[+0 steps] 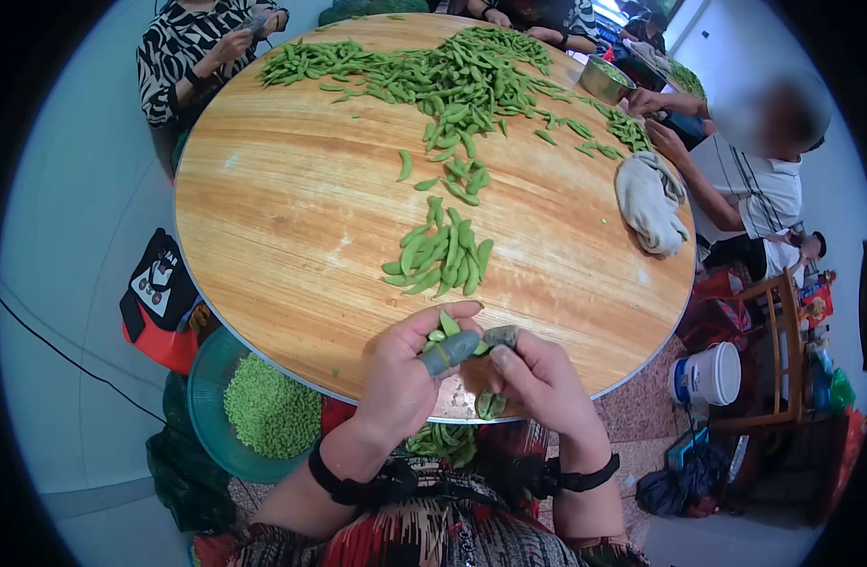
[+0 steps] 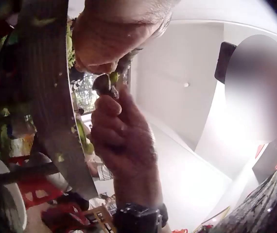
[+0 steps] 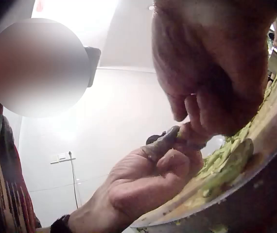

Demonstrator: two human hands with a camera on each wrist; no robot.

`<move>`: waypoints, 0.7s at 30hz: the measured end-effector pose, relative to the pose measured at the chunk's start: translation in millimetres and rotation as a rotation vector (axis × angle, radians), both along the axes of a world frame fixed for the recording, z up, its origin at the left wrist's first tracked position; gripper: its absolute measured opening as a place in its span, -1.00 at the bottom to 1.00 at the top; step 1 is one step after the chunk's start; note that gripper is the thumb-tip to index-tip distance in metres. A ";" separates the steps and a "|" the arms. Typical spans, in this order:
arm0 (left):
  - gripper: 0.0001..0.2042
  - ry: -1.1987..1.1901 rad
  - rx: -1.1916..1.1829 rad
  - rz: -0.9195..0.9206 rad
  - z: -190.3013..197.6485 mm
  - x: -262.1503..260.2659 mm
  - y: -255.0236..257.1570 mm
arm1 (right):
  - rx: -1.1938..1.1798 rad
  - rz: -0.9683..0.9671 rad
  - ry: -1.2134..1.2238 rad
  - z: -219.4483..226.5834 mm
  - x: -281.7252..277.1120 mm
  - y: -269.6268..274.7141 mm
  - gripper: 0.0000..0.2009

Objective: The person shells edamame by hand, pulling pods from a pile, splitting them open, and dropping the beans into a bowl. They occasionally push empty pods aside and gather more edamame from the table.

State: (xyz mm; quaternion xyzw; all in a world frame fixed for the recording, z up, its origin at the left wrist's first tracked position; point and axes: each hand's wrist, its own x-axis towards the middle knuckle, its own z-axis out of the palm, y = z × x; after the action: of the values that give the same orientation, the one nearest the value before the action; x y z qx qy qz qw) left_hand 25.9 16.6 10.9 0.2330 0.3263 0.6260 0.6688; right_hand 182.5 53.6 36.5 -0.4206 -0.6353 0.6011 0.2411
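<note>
Above the near edge of the round wooden table (image 1: 273,236), the left hand (image 1: 400,373) holds green pods (image 1: 450,324) in its curled fingers; a grey cover (image 1: 450,353) is on its thumb. Close against it, the right hand (image 1: 542,378) pinches a pod (image 1: 481,348) between thumb and a grey-covered finger (image 1: 500,335). In the left wrist view the right hand (image 2: 124,141) meets the left at the fingertips; in the right wrist view the left hand (image 3: 148,179) does the same. A small group of pods (image 1: 443,253) lies just beyond the hands.
A large pod heap (image 1: 471,76) covers the table's far side. A cloth (image 1: 651,203) lies at the right edge. Shelled beans (image 1: 268,406) fill a green basin (image 1: 207,406) at lower left. Opened pods (image 1: 490,404) lie at the near edge. A white bucket (image 1: 706,375) stands right. Other people sit around.
</note>
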 end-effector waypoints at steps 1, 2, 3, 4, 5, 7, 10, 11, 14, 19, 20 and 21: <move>-0.71 0.008 -0.010 0.004 1.5 -2.7 1.0 | -0.001 0.002 0.000 -3.5 0.0 -1.1 -0.80; -0.71 0.008 -0.008 0.006 2.2 -4.2 1.5 | 0.174 0.020 -0.048 -9.8 -0.1 -2.5 -0.81; -0.73 -0.003 -0.013 -0.012 3.0 -5.3 2.2 | 0.350 0.038 -0.095 -13.1 -1.3 -3.8 -0.81; -0.74 -0.014 -0.019 -0.031 3.8 -6.6 2.5 | 0.353 -0.013 -0.063 -11.4 -6.7 -6.8 -0.81; -0.74 -0.014 -0.018 -0.031 5.0 -9.6 3.0 | 0.353 -0.013 -0.063 -9.8 -5.2 -6.0 -0.81; -0.77 -0.199 -0.006 -0.141 6.4 -17.4 3.4 | -0.217 0.036 0.144 -7.7 -1.5 -3.5 -0.81; -0.79 -0.177 0.020 -0.177 -1.8 -23.8 0.1 | -0.374 0.078 0.305 -5.0 -2.7 -6.6 -0.81; -0.79 -0.175 0.017 -0.177 -1.7 -23.8 -0.3 | -0.377 0.078 0.307 -4.5 -2.7 -7.0 -0.81; -0.81 -0.164 -0.060 -0.050 0.1 -20.7 0.8 | -0.217 -0.011 0.226 7.8 -6.3 -9.2 -0.81; -0.86 0.216 -0.021 -0.011 -0.5 -14.1 1.5 | -0.194 0.197 0.201 1.8 -5.8 -4.4 -0.80; -0.86 0.217 -0.021 -0.008 -2.2 -11.5 1.8 | -0.238 0.149 0.195 4.2 -9.7 -4.8 -0.81; -0.87 0.304 0.020 0.047 -4.6 -8.7 2.1 | -0.283 0.099 0.190 5.3 -13.1 -5.2 -0.81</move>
State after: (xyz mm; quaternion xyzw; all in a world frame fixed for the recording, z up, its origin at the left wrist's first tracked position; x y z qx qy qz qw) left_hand 17.3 18.7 6.3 0.3239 0.4229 0.6020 0.5948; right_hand 169.4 48.4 41.7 -0.3598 -0.5388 0.7327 0.2083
